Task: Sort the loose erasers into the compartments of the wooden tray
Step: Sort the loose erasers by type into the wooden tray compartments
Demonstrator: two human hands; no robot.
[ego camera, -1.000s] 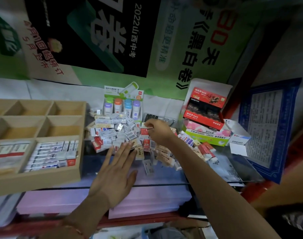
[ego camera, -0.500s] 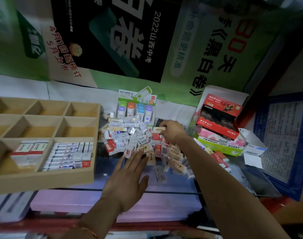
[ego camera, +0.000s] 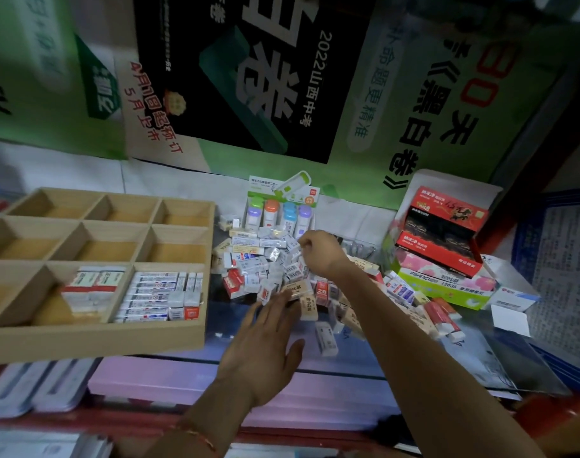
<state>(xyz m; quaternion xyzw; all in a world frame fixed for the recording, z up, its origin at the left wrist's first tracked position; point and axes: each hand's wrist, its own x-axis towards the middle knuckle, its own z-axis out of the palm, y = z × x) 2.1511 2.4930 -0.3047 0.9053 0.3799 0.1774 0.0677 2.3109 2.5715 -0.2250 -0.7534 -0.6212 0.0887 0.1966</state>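
My left hand (ego camera: 265,352) is flat, fingers straight and close together, tips at the near edge of the heap of small paper-sleeved loose erasers (ego camera: 265,259) in the middle of the glass counter (ego camera: 500,358), beside the pale wooden compartment tray (ego camera: 100,338). My right hand (ego camera: 318,256) curls over the heap, and I cannot tell whether it pinches anything.

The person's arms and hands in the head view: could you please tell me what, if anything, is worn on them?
Both forearms are bare, with no sleeves in view. Neither the left hand nor the right hand wears a glove. A thin reddish thread band circles the left wrist. No watch or ring shows on either hand.
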